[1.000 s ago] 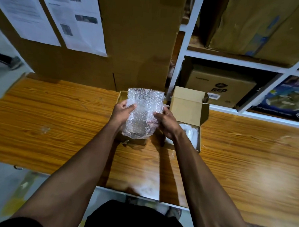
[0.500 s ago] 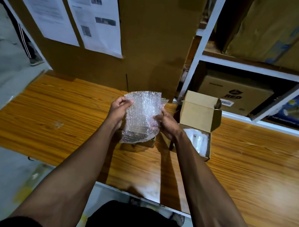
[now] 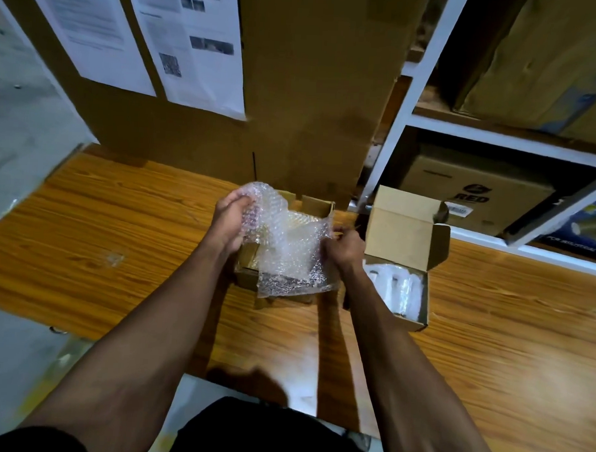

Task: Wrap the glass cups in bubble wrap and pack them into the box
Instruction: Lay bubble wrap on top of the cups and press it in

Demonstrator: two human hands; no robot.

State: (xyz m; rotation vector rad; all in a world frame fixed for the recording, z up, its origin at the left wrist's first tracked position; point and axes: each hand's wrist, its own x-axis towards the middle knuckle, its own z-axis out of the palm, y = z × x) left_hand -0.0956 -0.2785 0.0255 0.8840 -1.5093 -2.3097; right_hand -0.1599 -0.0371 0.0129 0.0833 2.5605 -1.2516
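A clear sheet of bubble wrap point(image 3: 288, 249) is spread between both hands over a small open cardboard box point(image 3: 316, 204) on the wooden table. My left hand point(image 3: 230, 223) grips the sheet's crumpled upper left part. My right hand point(image 3: 343, 246) pinches its right edge. Whether a cup lies inside the wrap cannot be seen. To the right stands a second open cardboard box point(image 3: 404, 227) with its lid up, holding clear glass cups point(image 3: 398, 286) in white padding.
The wooden table point(image 3: 118, 238) runs left and right, its front edge close to my body. A large cardboard wall with pinned papers point(image 3: 192, 40) stands behind. White shelves point(image 3: 397, 117) at right hold more cartons.
The bubble wrap was held upright as a compact roll; now it is opened out and lowered over the left box, with my hands further apart. The camera has tilted and moved closer.
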